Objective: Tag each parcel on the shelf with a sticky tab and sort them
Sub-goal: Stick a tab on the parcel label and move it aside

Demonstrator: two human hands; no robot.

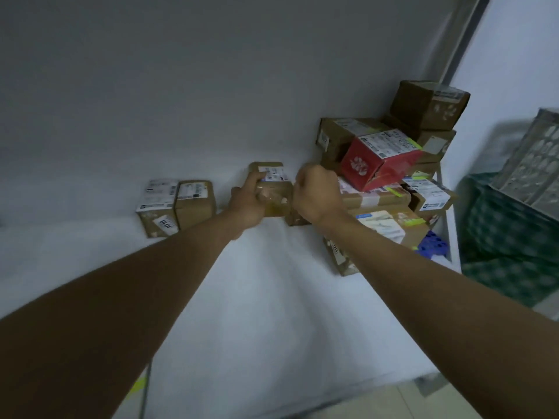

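A small brown parcel (pixel 276 184) with a white label is held above the white shelf (pixel 257 297) near the back wall. My left hand (pixel 246 204) grips its left side, one finger lying on the label. My right hand (pixel 317 193) is closed at the parcel's right edge; whether it holds anything is hidden. Two brown labelled parcels (pixel 177 207) stand side by side at the back left. On the right is a pile of several parcels (pixel 390 204), with a red box (pixel 378 161) tilted on top and yellow-green tabs on some labels.
A dark brown box (pixel 429 105) tops the pile in the back corner. A blue object (pixel 432 244) lies at the shelf's right edge. Past the shelf on the right stand a green crate (pixel 511 237) and a clear crate (pixel 535 164). The shelf's front is bare white surface.
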